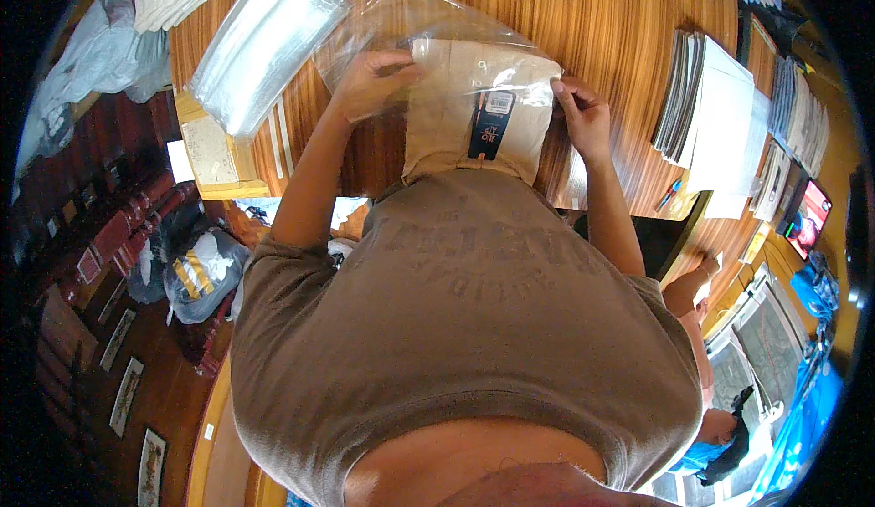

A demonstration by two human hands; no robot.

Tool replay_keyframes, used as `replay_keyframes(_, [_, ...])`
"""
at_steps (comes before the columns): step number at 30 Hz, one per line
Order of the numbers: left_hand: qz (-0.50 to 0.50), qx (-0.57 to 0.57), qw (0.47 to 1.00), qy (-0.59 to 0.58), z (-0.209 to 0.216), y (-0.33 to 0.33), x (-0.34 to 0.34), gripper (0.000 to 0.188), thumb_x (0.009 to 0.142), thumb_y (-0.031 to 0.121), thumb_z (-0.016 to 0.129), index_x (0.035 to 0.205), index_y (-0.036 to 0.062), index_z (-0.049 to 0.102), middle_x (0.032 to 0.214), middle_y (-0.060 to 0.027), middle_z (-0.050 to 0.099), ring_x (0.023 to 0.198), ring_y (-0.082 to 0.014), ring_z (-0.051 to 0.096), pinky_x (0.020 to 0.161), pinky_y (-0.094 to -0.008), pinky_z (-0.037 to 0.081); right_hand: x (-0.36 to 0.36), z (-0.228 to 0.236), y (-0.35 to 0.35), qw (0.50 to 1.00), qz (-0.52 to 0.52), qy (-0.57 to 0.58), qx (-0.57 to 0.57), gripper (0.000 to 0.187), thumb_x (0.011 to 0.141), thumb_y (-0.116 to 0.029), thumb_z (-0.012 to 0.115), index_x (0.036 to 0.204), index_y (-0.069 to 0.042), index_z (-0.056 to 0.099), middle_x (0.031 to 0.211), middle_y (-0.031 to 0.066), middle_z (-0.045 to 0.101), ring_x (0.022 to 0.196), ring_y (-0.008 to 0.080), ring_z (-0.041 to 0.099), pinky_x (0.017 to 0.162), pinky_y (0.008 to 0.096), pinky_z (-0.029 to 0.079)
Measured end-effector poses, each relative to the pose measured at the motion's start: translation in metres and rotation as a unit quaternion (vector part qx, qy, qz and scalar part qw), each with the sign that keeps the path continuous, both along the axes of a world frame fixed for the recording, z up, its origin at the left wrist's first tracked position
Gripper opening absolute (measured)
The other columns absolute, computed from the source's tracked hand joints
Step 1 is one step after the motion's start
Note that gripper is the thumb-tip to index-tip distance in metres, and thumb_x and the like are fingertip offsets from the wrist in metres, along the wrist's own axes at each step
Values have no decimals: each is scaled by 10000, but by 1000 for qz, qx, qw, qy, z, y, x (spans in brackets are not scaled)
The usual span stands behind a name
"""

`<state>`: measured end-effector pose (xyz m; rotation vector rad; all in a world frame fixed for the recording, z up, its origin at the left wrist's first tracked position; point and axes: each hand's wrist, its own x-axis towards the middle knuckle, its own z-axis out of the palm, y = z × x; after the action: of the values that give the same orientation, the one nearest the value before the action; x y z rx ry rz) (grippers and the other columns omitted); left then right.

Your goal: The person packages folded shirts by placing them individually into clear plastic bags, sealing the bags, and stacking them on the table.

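A folded beige garment (pixel 437 129) lies at the table's near edge, against my shirt front. It bears a dark blue hang tag (pixel 490 133) with a white barcode sticker. A clear plastic bag (pixel 410 20) spreads beyond it and seems to cover at least its far part; the transparent film makes its exact edge hard to follow. My left hand (pixel 375 83) is closed on the bag at the garment's far left corner, fingers pointing inward. At the far right corner, my right hand (pixel 586 115) pinches the film between thumb and fingers.
A stack of clear bags (pixel 269 42) lies to the left on the wooden table (pixel 583 6). On the right sit a folded dark garment pile (pixel 679 97), white sheets (pixel 725 115) and a blue pen (pixel 670 194). Another person's arm (pixel 688 288) shows at lower right.
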<state>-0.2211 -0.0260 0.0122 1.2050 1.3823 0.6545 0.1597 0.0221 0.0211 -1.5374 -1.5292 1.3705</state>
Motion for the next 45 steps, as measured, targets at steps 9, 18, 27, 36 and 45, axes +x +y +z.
replay_keyframes(9, [114, 133, 982, 66, 7, -7, 36, 309, 921, 243, 807, 1142, 37, 737, 1149, -68, 753, 1013, -133, 675, 884, -304, 541, 9, 13, -13, 996, 60, 58, -45, 210, 998, -162, 728, 904, 23, 697, 878, 25, 649, 817, 119, 597, 746, 291, 498])
replay_keyframes(18, [73, 94, 992, -45, -42, -27, 34, 495, 914, 277, 812, 1318, 45, 644, 1256, -135, 712, 1133, -263, 668, 975, -361, 516, -1, 32, 28, 995, 97, 5, -23, 200, 943, -174, 792, 997, 9, 734, 945, 53, 707, 814, 106, 660, 754, 274, 552])
replay_keyframes(27, [40, 145, 988, -48, 8, -19, 35, 373, 963, 230, 756, 1256, 12, 677, 1172, -106, 739, 1073, -188, 668, 960, -318, 509, -25, -16, 66, 993, -26, -21, -115, 430, 1031, -413, 663, 1048, 13, 724, 904, 38, 737, 787, 85, 633, 704, 227, 503])
replay_keyframes(36, [110, 49, 985, -127, -1, -12, 44, 272, 915, 170, 806, 1125, 13, 733, 1012, -84, 754, 863, -143, 679, 796, -299, 541, -22, 1, 23, 988, -79, 109, -74, 290, 941, -101, 788, 1170, 21, 658, 1002, 105, 762, 895, 131, 697, 798, 257, 552])
replay_keyframes(45, [26, 33, 997, 60, 22, -54, 33, 385, 902, 254, 809, 1199, 21, 736, 1017, -163, 762, 898, -225, 738, 863, -353, 565, -12, 2, -43, 988, -116, 79, -58, 438, 902, -93, 831, 1247, 47, 600, 1105, 156, 751, 989, 165, 707, 857, 284, 569])
